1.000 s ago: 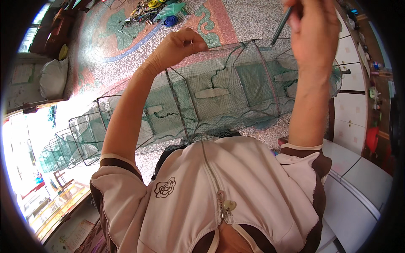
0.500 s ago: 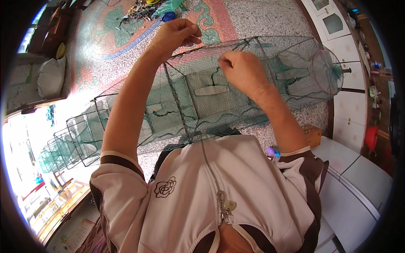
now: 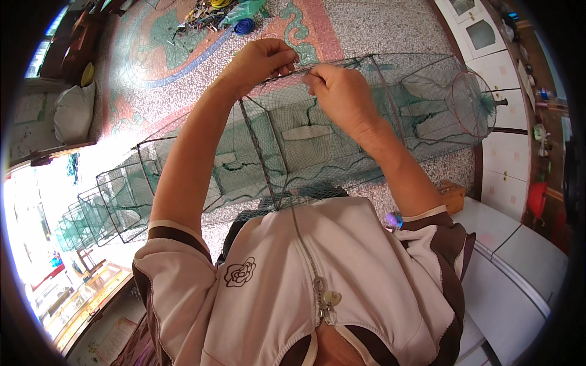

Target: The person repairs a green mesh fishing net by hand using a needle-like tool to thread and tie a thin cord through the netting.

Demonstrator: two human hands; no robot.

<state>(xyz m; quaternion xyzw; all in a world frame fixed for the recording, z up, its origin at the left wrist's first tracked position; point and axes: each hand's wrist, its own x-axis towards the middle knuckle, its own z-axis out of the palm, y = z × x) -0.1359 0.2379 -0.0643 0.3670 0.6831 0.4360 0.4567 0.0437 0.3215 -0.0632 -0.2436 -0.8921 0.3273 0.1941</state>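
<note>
A long cage-like fishing net trap (image 3: 308, 152) of green mesh over dark square frames stretches across in front of me. Its upper edge runs just beneath both hands. My left hand (image 3: 259, 64) is closed in a pinch at that edge, its lower fingers by the mesh; what it grips is too small to tell. Close beside it, my right hand (image 3: 343, 97) also pinches, thumb and forefinger together over the mesh near the same edge. Whatever lies between those fingertips is hidden. The fingertips of the two hands are a short gap apart.
A pile of small items with a green plastic bag (image 3: 244, 11) and a blue coil (image 3: 244, 26) lies on the patterned floor beyond. White cabinets (image 3: 503, 110) line the right. At lower right stands a white appliance (image 3: 506, 268); a white sack (image 3: 74, 113) rests at left.
My left hand has come down and slightly right to the trap's upper edge. My right hand has moved up and left toward it, bringing the fingertips closer together.
</note>
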